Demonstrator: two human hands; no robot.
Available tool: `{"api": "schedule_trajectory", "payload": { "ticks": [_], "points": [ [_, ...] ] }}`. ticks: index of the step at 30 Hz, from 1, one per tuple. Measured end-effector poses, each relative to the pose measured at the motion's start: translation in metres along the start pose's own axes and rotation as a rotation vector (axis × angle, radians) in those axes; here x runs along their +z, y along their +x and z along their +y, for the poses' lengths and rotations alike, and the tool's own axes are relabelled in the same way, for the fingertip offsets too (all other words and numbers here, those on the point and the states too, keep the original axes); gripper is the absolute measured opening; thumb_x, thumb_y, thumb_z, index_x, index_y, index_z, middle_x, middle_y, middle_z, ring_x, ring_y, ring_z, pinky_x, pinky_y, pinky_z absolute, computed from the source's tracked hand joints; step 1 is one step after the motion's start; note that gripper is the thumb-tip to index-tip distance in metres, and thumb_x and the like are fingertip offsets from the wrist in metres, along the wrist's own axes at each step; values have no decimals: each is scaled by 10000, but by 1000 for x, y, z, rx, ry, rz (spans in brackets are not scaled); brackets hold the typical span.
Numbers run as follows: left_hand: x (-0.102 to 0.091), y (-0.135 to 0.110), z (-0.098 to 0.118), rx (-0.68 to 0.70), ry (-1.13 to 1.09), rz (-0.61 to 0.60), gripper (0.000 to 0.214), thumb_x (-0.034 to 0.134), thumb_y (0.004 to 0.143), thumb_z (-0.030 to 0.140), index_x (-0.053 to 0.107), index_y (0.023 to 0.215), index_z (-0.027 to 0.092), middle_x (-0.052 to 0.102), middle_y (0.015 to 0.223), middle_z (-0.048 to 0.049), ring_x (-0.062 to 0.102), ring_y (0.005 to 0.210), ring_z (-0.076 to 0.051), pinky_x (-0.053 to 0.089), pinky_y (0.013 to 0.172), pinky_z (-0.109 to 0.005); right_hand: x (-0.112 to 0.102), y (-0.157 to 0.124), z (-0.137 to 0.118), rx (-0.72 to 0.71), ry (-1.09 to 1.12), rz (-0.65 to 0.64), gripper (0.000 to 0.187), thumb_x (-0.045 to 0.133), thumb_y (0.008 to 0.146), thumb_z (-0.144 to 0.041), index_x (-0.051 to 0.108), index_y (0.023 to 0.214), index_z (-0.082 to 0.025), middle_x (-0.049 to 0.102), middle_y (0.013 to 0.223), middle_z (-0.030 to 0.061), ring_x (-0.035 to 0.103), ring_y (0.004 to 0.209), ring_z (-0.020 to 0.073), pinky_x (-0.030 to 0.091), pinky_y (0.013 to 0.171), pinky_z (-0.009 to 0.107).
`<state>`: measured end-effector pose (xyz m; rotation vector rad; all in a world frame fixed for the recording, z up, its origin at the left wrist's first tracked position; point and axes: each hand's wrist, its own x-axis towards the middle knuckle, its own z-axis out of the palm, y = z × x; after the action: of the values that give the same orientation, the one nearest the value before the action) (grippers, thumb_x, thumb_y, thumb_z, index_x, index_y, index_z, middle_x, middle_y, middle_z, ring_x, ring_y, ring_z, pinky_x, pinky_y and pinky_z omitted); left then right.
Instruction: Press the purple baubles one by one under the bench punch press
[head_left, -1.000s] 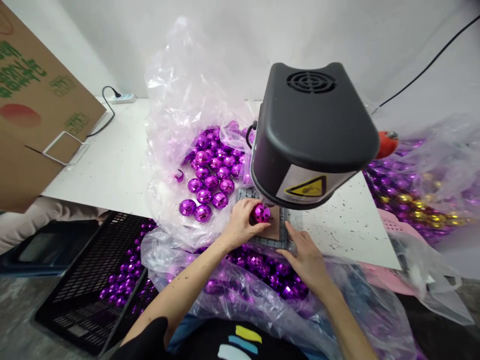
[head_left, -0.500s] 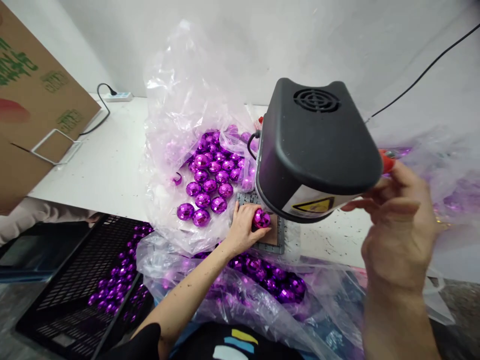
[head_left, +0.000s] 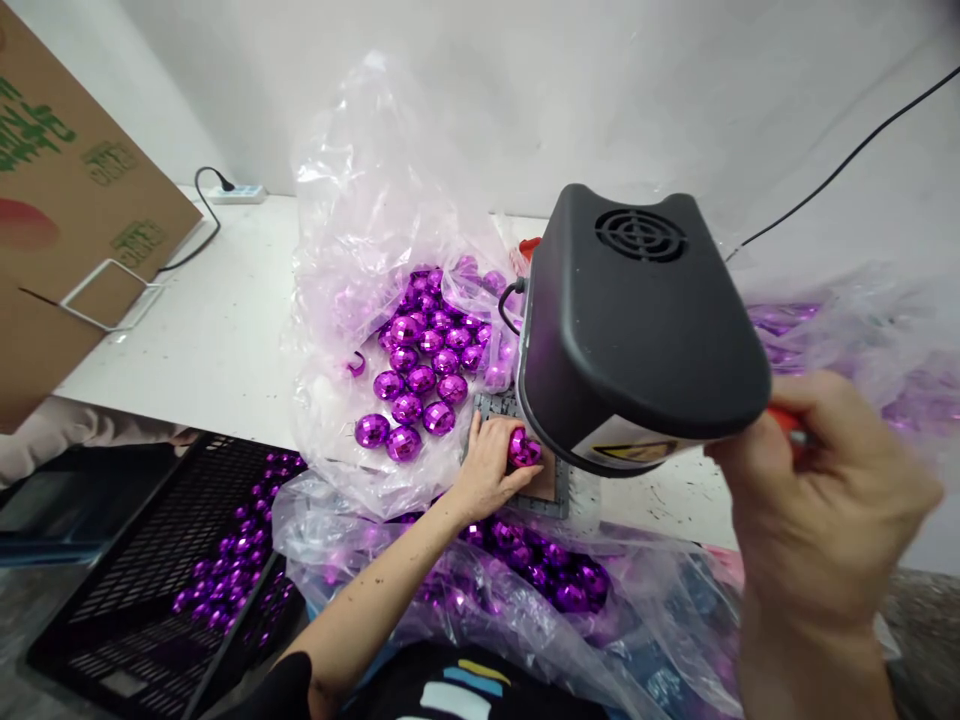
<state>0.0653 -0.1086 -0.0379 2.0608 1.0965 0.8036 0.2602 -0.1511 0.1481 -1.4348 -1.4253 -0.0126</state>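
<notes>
My left hand [head_left: 491,468] holds a shiny purple faceted ball [head_left: 523,448], a mirror-ball ornament, between thumb and fingers. The hand rests over a grey metal base [head_left: 551,500] with a brown pad, partly under a black machine housing [head_left: 652,310]. My right hand [head_left: 825,500] is closed around a red handle [head_left: 787,428] at the housing's right side. Part of the handle is hidden by the fingers. Beyond my left hand, several loose purple balls [head_left: 405,408] lie on a clear plastic bag [head_left: 352,200].
Near my body, another plastic bag [head_left: 525,630] holds more purple balls. A black crate [head_left: 112,590] with small purple balls stands at lower left. A cardboard box [head_left: 75,200], power strip [head_left: 238,194] and cable [head_left: 847,160] are around the white table [head_left: 180,340].
My right hand has closed more fully around the red handle, with its wrist turned and knuckles shifted right. The housing appears slightly lower in view. My left hand keeps hold of the ball.
</notes>
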Motion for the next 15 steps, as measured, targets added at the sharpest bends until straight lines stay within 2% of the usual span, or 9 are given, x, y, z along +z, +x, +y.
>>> {"api": "schedule_trajectory", "payload": {
  "ticks": [4, 7, 12, 15],
  "points": [
    [1, -1, -1, -1, -42, 22, 461, 608, 917, 463, 535, 1301, 219, 638, 1209, -97, 545, 1249, -283, 131, 1258, -557, -9, -37, 0, -146, -101, -91, 25, 620, 870, -181, 633, 880, -200, 525, 679, -37, 450, 575, 61, 374, 549, 227],
    [1, 0, -1, 13, -63, 34, 494, 597, 913, 514, 527, 1301, 216, 638, 1217, -110, 562, 1230, -296, 136, 1254, -587, -8, -57, 4, -225, -161, -107, 114, 632, 838, -106, 631, 934, -167, 526, 696, -29, 437, 560, 51, 380, 543, 219],
    [1, 0, 0, 4, -57, 21, 528, 561, 915, 575, 543, 1297, 211, 650, 1231, -132, 571, 1233, -312, 189, 1244, -613, 2, -71, 16, -300, -185, -118, 184, 561, 874, -91, 625, 1039, -143, 569, 775, 2, 476, 600, 57, 348, 515, 216],
    [2, 0, -1, -3, -30, 11, 523, 539, 926, 580, 550, 1303, 217, 658, 1237, -126, 578, 1236, -304, 206, 1248, -604, 7, -77, 24, -309, -204, -107, 129, 540, 890, -127, 615, 991, -158, 561, 762, 2, 497, 629, 73, 346, 512, 214]
  ]
}}
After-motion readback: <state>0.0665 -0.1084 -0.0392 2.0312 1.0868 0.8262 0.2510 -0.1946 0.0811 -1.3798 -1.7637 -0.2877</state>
